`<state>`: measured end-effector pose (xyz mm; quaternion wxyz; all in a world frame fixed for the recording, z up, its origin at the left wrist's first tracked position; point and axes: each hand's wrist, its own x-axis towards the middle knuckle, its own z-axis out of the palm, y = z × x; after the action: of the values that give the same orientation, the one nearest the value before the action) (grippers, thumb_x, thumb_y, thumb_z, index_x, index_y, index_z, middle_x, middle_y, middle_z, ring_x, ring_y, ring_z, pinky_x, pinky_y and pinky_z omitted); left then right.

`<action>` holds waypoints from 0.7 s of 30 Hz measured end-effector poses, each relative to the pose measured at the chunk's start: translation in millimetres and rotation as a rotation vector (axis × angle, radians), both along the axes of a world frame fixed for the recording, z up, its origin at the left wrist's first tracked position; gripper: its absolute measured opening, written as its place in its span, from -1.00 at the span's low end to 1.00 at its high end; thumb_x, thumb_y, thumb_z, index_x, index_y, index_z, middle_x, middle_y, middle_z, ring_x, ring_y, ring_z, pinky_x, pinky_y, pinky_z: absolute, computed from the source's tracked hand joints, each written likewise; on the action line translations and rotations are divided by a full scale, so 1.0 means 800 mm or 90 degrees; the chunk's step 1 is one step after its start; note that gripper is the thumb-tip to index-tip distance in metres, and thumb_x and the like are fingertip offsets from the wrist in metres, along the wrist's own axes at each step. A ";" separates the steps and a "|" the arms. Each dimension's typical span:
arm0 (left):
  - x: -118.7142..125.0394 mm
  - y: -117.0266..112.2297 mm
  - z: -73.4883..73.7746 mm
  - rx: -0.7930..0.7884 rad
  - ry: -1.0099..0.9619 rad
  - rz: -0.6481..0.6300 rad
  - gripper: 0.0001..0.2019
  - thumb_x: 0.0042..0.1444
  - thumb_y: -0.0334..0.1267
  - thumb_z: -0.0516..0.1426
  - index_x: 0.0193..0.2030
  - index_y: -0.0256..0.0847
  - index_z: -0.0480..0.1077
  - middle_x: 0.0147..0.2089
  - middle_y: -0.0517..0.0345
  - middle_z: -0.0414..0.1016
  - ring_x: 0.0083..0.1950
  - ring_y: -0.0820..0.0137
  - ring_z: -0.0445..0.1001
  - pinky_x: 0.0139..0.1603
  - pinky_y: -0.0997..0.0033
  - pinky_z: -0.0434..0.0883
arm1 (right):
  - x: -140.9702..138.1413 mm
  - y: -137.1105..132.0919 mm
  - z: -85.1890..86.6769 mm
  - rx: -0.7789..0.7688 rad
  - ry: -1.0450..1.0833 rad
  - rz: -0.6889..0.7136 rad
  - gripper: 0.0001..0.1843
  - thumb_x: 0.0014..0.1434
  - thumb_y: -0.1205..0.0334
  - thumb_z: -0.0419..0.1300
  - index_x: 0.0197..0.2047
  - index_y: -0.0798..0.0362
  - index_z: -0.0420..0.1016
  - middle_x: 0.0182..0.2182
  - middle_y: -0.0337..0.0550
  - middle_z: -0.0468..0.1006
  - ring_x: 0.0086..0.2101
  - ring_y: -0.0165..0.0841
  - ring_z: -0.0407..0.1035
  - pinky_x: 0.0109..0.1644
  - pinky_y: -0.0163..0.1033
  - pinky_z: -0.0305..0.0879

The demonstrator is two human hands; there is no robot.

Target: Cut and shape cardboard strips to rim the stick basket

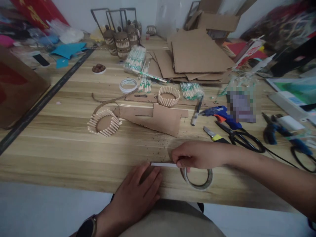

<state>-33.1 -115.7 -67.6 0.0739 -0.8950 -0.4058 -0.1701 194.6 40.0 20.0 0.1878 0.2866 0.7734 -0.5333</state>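
A narrow white strip of tape (pixel 163 164) lies along the table near its front edge, a thin brown edge showing behind it. My left hand (pixel 142 187) rests with fingers stretched out, fingertips at the strip's left end. Curled over the strip's right end, my right hand (pixel 195 154) pinches the tape. The tape roll (pixel 210 179) is just under that hand, partly covered by its fingers. Further back sit two rings of upright wooden sticks, one at the left (pixel 105 123) with a brown strip curling from it, the other at the centre (pixel 169 96).
Cut cardboard (pixel 165 120) lies beyond my hands. At the right are a utility knife (pixel 214 135), black scissors (pixel 243 138), a blue glue gun (pixel 227 118) and a marker (pixel 197 112). Cardboard sheets (pixel 199 52), stick bundles (pixel 135 59), another tape roll (pixel 128 85) and lantern-like pieces (pixel 122 42) stand behind.
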 end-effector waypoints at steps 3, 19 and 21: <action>0.000 0.001 -0.002 0.009 -0.007 -0.009 -0.64 0.39 -0.09 0.00 0.13 -0.20 0.47 0.21 0.07 0.48 0.24 0.10 0.33 0.18 0.09 0.33 | -0.001 0.000 0.001 0.011 -0.007 0.010 -0.85 0.24 0.31 0.08 -0.36 0.08 0.42 -0.49 -0.22 0.48 -0.41 -0.35 0.42 -0.36 -0.31 0.19; -0.002 0.001 -0.002 0.013 0.014 -0.028 -0.64 0.38 -0.06 0.04 0.15 -0.20 0.44 0.27 0.05 0.42 0.27 0.12 0.31 0.28 0.08 0.24 | -0.004 -0.001 0.003 0.052 -0.042 0.021 -0.85 0.22 0.36 0.10 -0.32 0.09 0.50 -0.50 -0.22 0.53 -0.44 -0.37 0.39 -0.38 -0.32 0.15; -0.001 0.002 0.000 0.015 0.005 -0.030 -0.65 0.38 -0.07 0.04 0.13 -0.21 0.45 0.23 0.04 0.47 0.25 0.10 0.33 0.24 0.07 0.28 | -0.006 -0.001 0.004 0.048 -0.046 0.024 -0.85 0.22 0.35 0.10 -0.32 0.09 0.49 -0.49 -0.21 0.54 -0.44 -0.37 0.40 -0.38 -0.32 0.15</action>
<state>-34.1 -114.1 -67.7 0.0819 -0.9041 -0.3821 -0.1731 189.9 39.2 23.4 0.2149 0.2979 0.7910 -0.4893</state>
